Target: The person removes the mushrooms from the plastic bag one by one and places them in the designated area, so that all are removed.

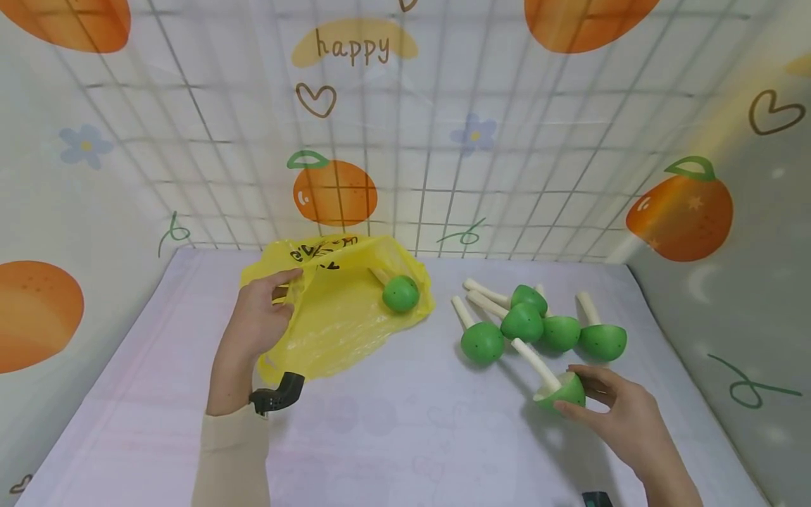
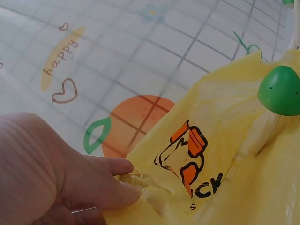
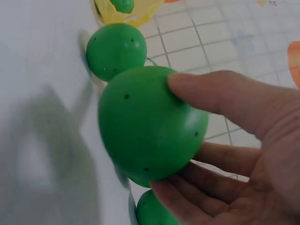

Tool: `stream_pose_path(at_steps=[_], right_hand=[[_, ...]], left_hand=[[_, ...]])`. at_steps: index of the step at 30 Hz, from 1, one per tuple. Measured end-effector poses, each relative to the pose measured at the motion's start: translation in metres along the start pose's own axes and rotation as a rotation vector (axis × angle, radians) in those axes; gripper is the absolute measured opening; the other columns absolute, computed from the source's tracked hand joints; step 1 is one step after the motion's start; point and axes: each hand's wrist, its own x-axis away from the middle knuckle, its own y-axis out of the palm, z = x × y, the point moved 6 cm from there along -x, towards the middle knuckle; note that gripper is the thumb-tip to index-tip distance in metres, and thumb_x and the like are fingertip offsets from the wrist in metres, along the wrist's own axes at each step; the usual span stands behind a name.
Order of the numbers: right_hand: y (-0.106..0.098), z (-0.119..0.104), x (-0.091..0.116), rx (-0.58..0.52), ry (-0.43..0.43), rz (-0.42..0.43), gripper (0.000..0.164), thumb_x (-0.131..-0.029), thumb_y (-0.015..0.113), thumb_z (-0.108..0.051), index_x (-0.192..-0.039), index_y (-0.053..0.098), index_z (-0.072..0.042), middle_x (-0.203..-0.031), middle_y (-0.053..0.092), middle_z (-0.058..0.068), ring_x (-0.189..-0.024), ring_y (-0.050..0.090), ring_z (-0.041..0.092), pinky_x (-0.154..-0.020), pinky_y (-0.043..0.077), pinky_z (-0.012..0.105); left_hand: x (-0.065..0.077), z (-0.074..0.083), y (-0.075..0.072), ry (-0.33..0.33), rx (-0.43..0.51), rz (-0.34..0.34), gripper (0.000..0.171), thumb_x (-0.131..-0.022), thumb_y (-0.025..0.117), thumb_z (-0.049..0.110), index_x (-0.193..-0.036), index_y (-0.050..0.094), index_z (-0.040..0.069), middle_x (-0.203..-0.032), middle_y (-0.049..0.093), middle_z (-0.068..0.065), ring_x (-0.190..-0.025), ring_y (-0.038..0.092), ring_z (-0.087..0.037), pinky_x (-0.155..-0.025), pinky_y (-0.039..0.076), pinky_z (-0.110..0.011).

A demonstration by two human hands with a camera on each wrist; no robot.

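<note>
My left hand [image 1: 258, 313] pinches the edge of a yellow plastic bag [image 1: 336, 331], holding its mouth up at the left. One green-capped toy mushroom [image 1: 400, 293] lies at the bag's right part, its pale stem pointing back into it. In my right hand [image 1: 624, 415] is another toy mushroom [image 1: 566, 394], gripped by its green cap between thumb and fingers, with the white stem tilted up and left. The right wrist view shows the dotted round cap [image 3: 152, 124] close up. Printed lettering and an orange-black drawing [image 2: 187, 157] mark the bag in the left wrist view.
Several more toy mushrooms [image 1: 522, 322] lie in a cluster on the white tabletop [image 1: 393, 436], right of the bag and behind my right hand. A printed curtain over a wire grid [image 1: 507, 176] stands behind, with cloth walls [image 1: 728, 310] at both sides.
</note>
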Motion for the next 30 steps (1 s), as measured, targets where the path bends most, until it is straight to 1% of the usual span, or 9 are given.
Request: stream_pose_path(at_steps=[2,4,5,6,7,8,17,23,30], right_hand=[[0.002,0.002,-0.001,0.007,0.007,-0.025,0.072,-0.083,0.091,-0.034,-0.140,0.064,0.001,-0.129,0.071,0.021,-0.111,0.074,0.026,-0.083,0.056,0.027],[0.004,0.003,-0.003,0.001,0.019,-0.050,0.074,-0.084,0.090,-0.036,-0.141,0.063,0.002,-0.132,0.069,0.023,-0.117,0.070,0.040,-0.088,0.060,0.039],[0.005,0.002,-0.004,0.005,0.024,-0.061,0.074,-0.084,0.090,-0.038,-0.141,0.063,0.003,-0.132,0.068,0.024,-0.118,0.068,0.043,-0.091,0.059,0.047],[0.007,0.002,-0.006,0.007,0.029,-0.070,0.075,-0.085,0.089,-0.039,-0.140,0.062,0.004,-0.133,0.068,0.026,-0.119,0.067,0.045,-0.092,0.058,0.054],[0.008,0.002,-0.007,0.014,0.030,-0.074,0.075,-0.085,0.089,-0.039,-0.140,0.063,0.004,-0.132,0.068,0.026,-0.119,0.067,0.046,-0.093,0.057,0.059],[0.009,0.001,-0.009,0.021,0.031,-0.077,0.076,-0.084,0.089,-0.040,-0.140,0.062,0.005,-0.131,0.068,0.026,-0.119,0.067,0.047,-0.094,0.056,0.060],[0.017,-0.006,-0.030,0.056,0.034,-0.083,0.078,-0.084,0.090,-0.035,-0.138,0.059,0.013,-0.126,0.068,0.033,-0.116,0.067,0.050,-0.089,0.058,0.059],[0.020,-0.009,-0.039,0.062,0.042,-0.066,0.076,-0.084,0.089,-0.034,-0.136,0.061,0.013,-0.125,0.068,0.033,-0.117,0.066,0.051,-0.089,0.058,0.061],[0.023,-0.013,-0.046,0.054,0.056,-0.033,0.073,-0.084,0.089,-0.028,-0.136,0.060,0.014,-0.127,0.066,0.035,-0.118,0.064,0.053,-0.088,0.058,0.060]], left_hand=[[0.000,0.000,-0.001,-0.002,-0.003,0.002,0.062,-0.095,0.048,-0.012,-0.155,0.052,0.004,-0.153,0.053,-0.017,-0.134,0.057,-0.037,-0.103,0.056,-0.050],[0.001,-0.001,-0.001,-0.003,-0.008,0.005,0.062,-0.095,0.048,-0.012,-0.155,0.052,0.004,-0.153,0.053,-0.018,-0.134,0.057,-0.037,-0.103,0.055,-0.050],[0.001,-0.001,-0.002,-0.002,-0.008,0.006,0.062,-0.095,0.048,-0.012,-0.155,0.052,0.004,-0.153,0.053,-0.018,-0.134,0.057,-0.037,-0.103,0.055,-0.051],[0.001,-0.001,-0.002,-0.002,-0.008,0.006,0.062,-0.095,0.048,-0.012,-0.155,0.052,0.004,-0.153,0.053,-0.017,-0.134,0.057,-0.037,-0.104,0.055,-0.051],[0.001,-0.001,-0.002,-0.001,-0.004,0.006,0.062,-0.095,0.048,-0.012,-0.155,0.052,0.004,-0.153,0.053,-0.018,-0.134,0.057,-0.037,-0.104,0.055,-0.051],[0.001,-0.001,-0.002,0.002,0.000,0.006,0.062,-0.095,0.048,-0.012,-0.155,0.052,0.004,-0.153,0.053,-0.018,-0.134,0.057,-0.037,-0.104,0.055,-0.051],[0.001,-0.001,-0.004,-0.004,-0.004,0.011,0.061,-0.096,0.048,-0.011,-0.155,0.052,0.005,-0.155,0.052,-0.016,-0.136,0.055,-0.038,-0.107,0.052,-0.052],[0.000,-0.001,-0.003,-0.011,0.007,0.010,0.062,-0.096,0.048,-0.012,-0.155,0.052,0.005,-0.153,0.053,-0.017,-0.135,0.055,-0.037,-0.106,0.054,-0.051],[0.000,-0.003,-0.004,0.004,0.002,0.024,0.061,-0.094,0.048,-0.012,-0.154,0.053,0.004,-0.150,0.055,-0.018,-0.132,0.057,-0.038,-0.102,0.056,-0.051]])
